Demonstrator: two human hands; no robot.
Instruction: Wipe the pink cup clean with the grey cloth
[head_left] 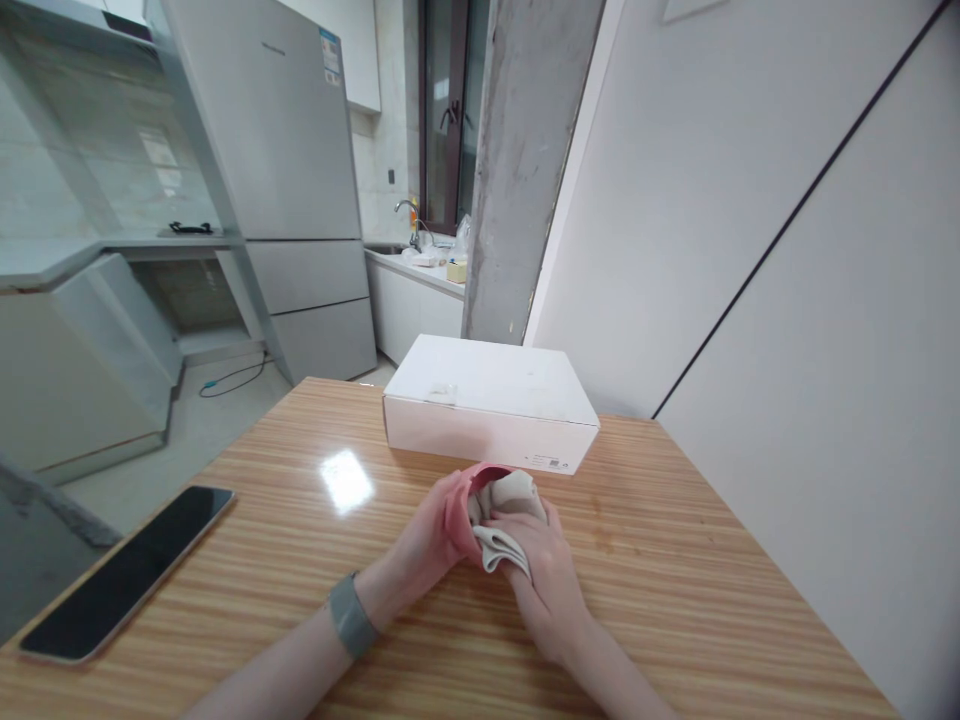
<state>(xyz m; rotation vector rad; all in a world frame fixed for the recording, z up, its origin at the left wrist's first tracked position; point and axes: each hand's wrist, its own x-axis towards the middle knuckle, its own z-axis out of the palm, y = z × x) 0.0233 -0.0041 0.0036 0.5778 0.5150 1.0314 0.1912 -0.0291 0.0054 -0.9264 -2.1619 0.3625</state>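
Gripping a soft pink-and-beige cloth [501, 510] between both hands

The left hand [424, 535] and right hand [544, 590] curl their fingers around the light, limp bundle; its folded edges offer the surest hold, and no clear long axis shows. Just beyond the fingertips, a white cardboard box [487, 400] sits on a striped wooden table [675, 560]; a dark-screened tablet [124, 570] lies well left of the fingers.

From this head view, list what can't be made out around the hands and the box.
Head view:
The pink item: the left hand and right hand hide most of it, so its shape is unclear.
The beige cloth: the right hand hides its lower folds and where it ends.
The printed label on the white box: too small to read.
Inside the box: hidden by its top.
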